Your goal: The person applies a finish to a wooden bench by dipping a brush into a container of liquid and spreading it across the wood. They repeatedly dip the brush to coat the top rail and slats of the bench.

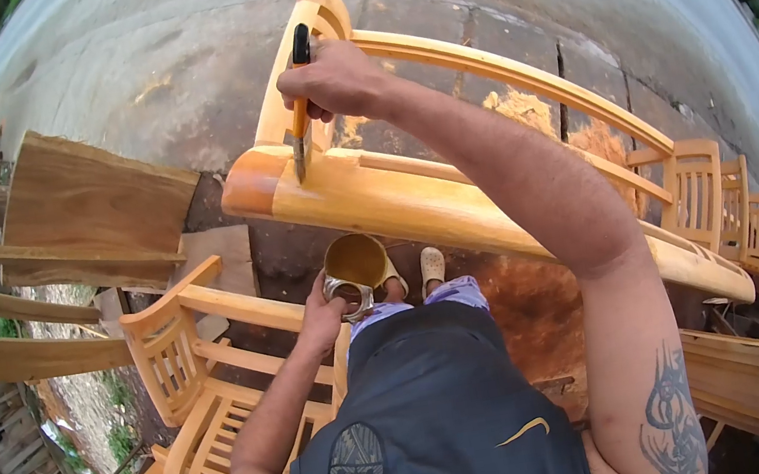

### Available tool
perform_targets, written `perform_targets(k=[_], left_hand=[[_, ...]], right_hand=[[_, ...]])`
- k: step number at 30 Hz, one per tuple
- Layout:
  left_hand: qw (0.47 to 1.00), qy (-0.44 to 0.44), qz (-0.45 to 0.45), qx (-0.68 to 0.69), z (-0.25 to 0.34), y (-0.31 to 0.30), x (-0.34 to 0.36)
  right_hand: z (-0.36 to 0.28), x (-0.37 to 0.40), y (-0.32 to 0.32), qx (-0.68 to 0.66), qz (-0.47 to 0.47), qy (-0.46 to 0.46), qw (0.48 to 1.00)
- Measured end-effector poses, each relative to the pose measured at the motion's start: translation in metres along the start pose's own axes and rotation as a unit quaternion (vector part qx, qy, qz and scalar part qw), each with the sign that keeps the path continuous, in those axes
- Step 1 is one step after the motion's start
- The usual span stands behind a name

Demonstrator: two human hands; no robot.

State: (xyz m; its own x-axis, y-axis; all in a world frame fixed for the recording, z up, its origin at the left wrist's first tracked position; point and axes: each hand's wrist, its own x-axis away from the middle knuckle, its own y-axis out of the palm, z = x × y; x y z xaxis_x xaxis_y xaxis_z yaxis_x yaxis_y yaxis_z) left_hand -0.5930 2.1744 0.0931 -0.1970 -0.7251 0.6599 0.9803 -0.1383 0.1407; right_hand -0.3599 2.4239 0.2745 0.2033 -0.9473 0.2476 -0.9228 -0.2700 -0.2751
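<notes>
The right hand [336, 79] grips a paintbrush [299, 119], bristles down against the wooden frame [422, 193]. Nearer the body, the left hand [323, 316] holds a mug [363, 288].

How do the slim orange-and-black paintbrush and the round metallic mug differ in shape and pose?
The paintbrush is long and narrow; the mug is wide and hollow. The paintbrush points down at the yellow wooden beam; the mug opens upward. Both are held: the paintbrush in the right hand, the mug in the left hand.

right hand [334, 79]: gripping | right arm [507, 169]: extended forward-left | left hand [321, 318]: gripping | left arm [271, 400]: bent, lower
</notes>
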Motion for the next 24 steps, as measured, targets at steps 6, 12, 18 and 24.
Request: perform_targets(k=[6, 12, 18, 24], left_hand=[[1.0, 0.017, 0.001, -0.009, -0.002, -0.009, -0.006], [1.0, 0.01, -0.015, 0.006, -0.006, -0.015, -0.015], [0.999, -0.007, -0.029, 0.028, 0.002, -0.015, -0.016], [0.999, 0.001, -0.024, 0.039, 0.009, -0.011, -0.013]], right_hand=[[0.055, 0.055, -0.044, -0.069, -0.001, 0.059, 0.996], [0.032, 0.058, -0.068, -0.091, 0.037, 0.001, 0.995], [0.047, 0.049, -0.036, -0.085, -0.008, 0.041, 0.995], [0.028, 0.036, -0.044, -0.185, 0.047, -0.06, 0.98]])
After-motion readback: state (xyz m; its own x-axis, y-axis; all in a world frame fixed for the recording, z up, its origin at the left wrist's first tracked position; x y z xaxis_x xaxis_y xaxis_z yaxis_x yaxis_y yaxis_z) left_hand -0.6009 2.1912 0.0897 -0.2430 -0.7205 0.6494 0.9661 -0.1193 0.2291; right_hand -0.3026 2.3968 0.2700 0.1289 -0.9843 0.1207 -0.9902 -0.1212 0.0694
